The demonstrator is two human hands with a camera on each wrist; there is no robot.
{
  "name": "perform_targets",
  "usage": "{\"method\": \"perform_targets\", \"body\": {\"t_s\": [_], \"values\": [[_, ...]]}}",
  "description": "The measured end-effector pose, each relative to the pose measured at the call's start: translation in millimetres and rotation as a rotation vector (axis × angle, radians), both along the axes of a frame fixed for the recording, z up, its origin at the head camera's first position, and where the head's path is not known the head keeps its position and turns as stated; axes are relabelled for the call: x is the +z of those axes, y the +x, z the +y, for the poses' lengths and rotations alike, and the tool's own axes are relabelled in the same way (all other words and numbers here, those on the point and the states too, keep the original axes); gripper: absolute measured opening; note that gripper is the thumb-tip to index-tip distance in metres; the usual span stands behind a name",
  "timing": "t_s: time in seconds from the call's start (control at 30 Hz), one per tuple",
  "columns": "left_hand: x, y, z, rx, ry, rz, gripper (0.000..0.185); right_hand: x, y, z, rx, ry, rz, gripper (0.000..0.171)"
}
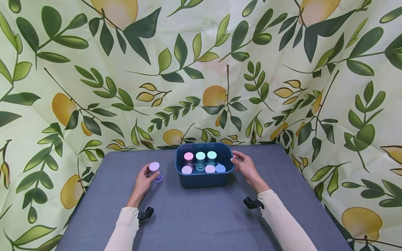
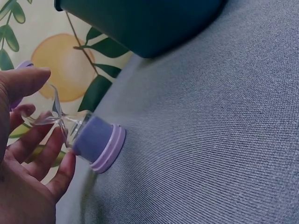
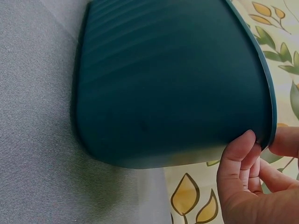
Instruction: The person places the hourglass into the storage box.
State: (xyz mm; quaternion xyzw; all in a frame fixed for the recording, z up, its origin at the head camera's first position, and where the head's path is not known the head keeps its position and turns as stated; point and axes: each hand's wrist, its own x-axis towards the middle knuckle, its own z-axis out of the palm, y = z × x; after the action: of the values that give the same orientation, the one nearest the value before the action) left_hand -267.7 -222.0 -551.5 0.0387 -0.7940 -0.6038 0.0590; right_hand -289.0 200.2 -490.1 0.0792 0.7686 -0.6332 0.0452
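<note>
A dark teal bin [image 1: 204, 178] stands mid-table and holds several small jars with pastel lids [image 1: 200, 156]. To its left, my left hand [image 1: 150, 173] grips a clear jar with a lilac lid [image 1: 154, 167]. In the left wrist view the jar's purple end [image 2: 98, 143] rests on the cloth, with my thumb and fingers [image 2: 49, 112] curled around its glass body. My right hand [image 1: 236, 161] pinches the bin's right rim. The right wrist view shows the bin's outer wall [image 3: 173, 93] and my fingertips [image 3: 240, 147] on that rim.
Grey cloth covers the table [image 1: 204, 216]. A fabric backdrop with a leaf and lemon print [image 1: 201, 69] closes in the back and both sides. Black wrist mounts [image 1: 145, 213] sit on both cream sleeves.
</note>
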Motion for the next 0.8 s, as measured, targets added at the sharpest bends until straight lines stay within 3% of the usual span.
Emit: {"method": "perform_targets", "body": {"t_s": [0.13,0.33,0.43,0.57,0.8], "values": [[2.2,-0.3,0.5,-0.005,-0.013,0.01,0.054,0.1,0.1,0.3,0.001,-0.003,0.001,0.044],[35.4,17.6,10.5,-0.011,-0.069,0.015,0.048,-0.4,0.5,0.3,0.002,0.003,0.007,0.044],[26.3,12.9,7.1,-0.004,-0.064,0.016,0.048,-0.4,1.4,0.0,0.001,0.005,0.009,0.044],[3.9,1.0,-0.4,0.021,-0.078,0.036,0.049,-0.6,2.2,-0.3,0.0,0.006,0.007,0.044],[7.0,1.5,-2.3,0.014,-0.094,0.03,0.049,0.0,1.0,-0.2,-0.001,-0.006,0.002,0.044]]}}
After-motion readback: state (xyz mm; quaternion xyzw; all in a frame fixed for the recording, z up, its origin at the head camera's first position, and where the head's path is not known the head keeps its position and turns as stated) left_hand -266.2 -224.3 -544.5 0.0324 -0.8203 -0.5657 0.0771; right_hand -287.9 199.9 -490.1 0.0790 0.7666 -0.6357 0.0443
